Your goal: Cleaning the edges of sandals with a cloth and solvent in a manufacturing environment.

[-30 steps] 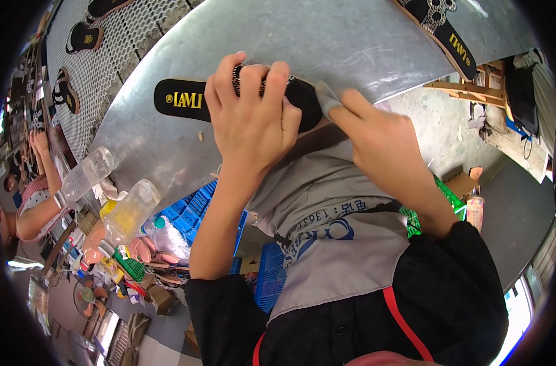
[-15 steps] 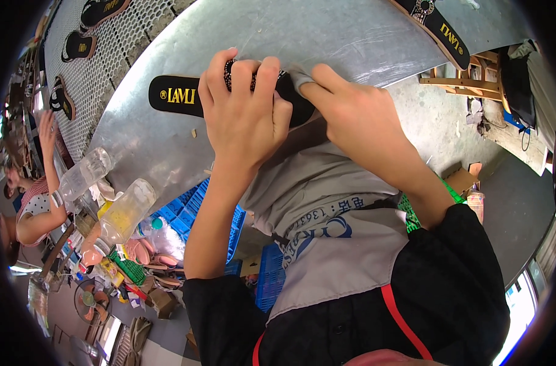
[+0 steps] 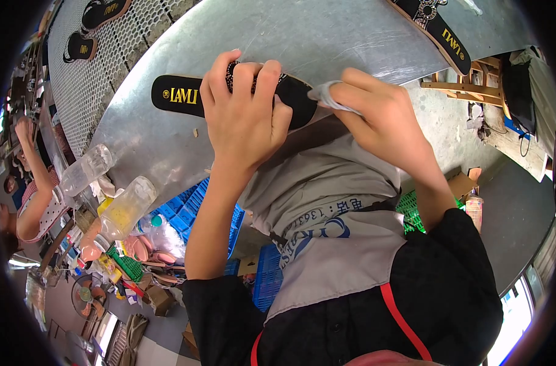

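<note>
A black sandal (image 3: 175,97) with a beaded strap and gold lettering lies lengthwise on the metal table (image 3: 327,36). My left hand (image 3: 244,116) grips it round the middle, fingers over the strap and thumb against the insole, covering much of it. At the toe end, my right hand (image 3: 375,113) pinches a grey cloth (image 3: 333,97) wrapped about its fingertips. The cloth is just off the sandal's toe edge. A second black sandal (image 3: 440,36) with a jewelled strap lies at the table's far right.
Two clear plastic bottles, a nearer one (image 3: 128,207) and a farther one (image 3: 89,169), stand at the left edge. More sandals (image 3: 81,46) rest on a perforated belt (image 3: 116,46). Blue crates (image 3: 192,207) sit below. Another person's arm (image 3: 40,171) is at left; a wooden stool (image 3: 473,88) is at right.
My right hand with the cloth has drawn back to the right, uncovering the sandal's toe. My left hand keeps its grip. The other person's arm has shifted, and a sandal on the belt has left view.
</note>
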Action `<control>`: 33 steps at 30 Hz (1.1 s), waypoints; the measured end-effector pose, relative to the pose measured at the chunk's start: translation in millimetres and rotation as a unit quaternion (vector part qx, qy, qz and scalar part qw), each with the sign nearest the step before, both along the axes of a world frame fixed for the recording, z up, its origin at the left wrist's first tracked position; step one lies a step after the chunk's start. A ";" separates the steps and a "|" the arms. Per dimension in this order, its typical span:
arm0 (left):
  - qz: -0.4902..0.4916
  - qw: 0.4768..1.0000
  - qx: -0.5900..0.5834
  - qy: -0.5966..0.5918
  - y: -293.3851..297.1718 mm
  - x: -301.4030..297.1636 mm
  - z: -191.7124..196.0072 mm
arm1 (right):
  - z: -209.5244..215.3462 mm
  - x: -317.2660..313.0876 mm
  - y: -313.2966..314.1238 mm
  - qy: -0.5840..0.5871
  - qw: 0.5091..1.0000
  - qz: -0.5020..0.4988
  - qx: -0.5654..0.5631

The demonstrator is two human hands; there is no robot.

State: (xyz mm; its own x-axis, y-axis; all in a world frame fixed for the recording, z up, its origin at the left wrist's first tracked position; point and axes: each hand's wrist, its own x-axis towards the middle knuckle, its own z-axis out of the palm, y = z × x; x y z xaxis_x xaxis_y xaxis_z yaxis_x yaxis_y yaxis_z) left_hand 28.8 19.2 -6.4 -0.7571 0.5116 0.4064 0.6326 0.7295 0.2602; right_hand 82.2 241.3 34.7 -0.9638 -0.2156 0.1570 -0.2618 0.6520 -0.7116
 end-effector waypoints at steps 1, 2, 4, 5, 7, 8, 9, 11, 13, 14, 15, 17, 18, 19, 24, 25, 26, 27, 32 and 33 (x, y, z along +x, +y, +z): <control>0.001 1.000 -0.001 -0.002 -0.4 0.0 -0.5 | -4.0 -6.5 0.0 0.021 0.998 0.034 0.039; 0.003 1.000 -0.002 0.000 -0.4 0.4 -0.6 | -7.8 -12.8 0.4 0.019 0.998 0.037 0.039; 0.009 1.000 -0.003 -0.002 -0.2 1.1 -1.7 | -14.0 -22.7 1.1 0.045 0.996 0.052 0.049; 0.006 1.000 -0.003 0.001 -0.2 1.1 -2.0 | -13.1 -25.5 2.1 0.044 0.996 0.056 0.049; 0.007 1.000 -0.002 0.002 -0.7 -0.2 -2.1 | -10.9 -30.9 5.6 0.025 0.995 0.074 0.069; 0.004 1.000 -0.001 0.005 -0.4 -0.9 -2.5 | -14.0 -33.1 6.8 0.022 0.994 0.075 0.070; 0.000 1.000 0.000 0.008 -0.1 -1.3 -2.8 | -17.7 -36.2 8.2 0.034 0.994 0.078 0.062; 0.003 1.000 0.002 0.005 0.0 -0.8 -3.0 | -20.6 -38.1 9.8 0.043 0.994 0.083 0.054; 0.008 1.000 0.002 0.002 -0.4 -0.8 -3.8 | -19.9 -39.5 11.6 0.019 0.994 0.107 0.025; 0.005 1.000 0.005 0.005 -0.6 -1.1 -3.8 | -19.3 -38.6 12.7 0.017 0.994 0.108 0.025; 0.003 1.000 0.007 0.008 -0.9 -1.1 -3.6 | -18.5 -37.1 14.2 0.014 0.993 0.110 0.029; 0.005 1.000 0.004 0.007 -0.2 -0.9 -2.5 | -19.2 -35.7 18.1 0.012 0.993 0.112 0.033; 0.005 1.000 0.002 0.007 0.4 -1.1 -1.8 | -20.9 -34.8 20.2 0.012 0.993 0.116 0.023; 0.006 1.000 0.002 0.008 0.7 -0.4 -1.7 | -22.0 -34.5 20.8 0.013 0.993 0.120 0.014; 0.008 1.000 -0.002 0.006 1.0 -1.0 -1.5 | -18.3 -39.3 14.4 0.026 0.993 0.114 0.021; 0.009 1.000 -0.002 0.005 1.1 0.4 -1.4 | -16.1 -38.3 14.6 0.018 0.993 0.116 0.034; 0.010 1.000 -0.001 0.006 1.3 -0.4 -1.7 | -17.3 -36.1 17.2 0.019 0.992 0.118 0.032; 0.010 1.000 -0.001 0.008 1.5 -1.0 -1.9 | -19.7 -31.4 22.1 0.015 0.992 0.121 0.030; 0.011 1.000 -0.004 0.002 2.6 -0.9 -0.8 | -19.7 -36.3 13.7 0.031 0.993 0.107 0.027; 0.012 1.000 -0.004 0.006 2.3 -0.5 0.0 | -19.1 -36.9 13.1 0.030 0.993 0.109 0.032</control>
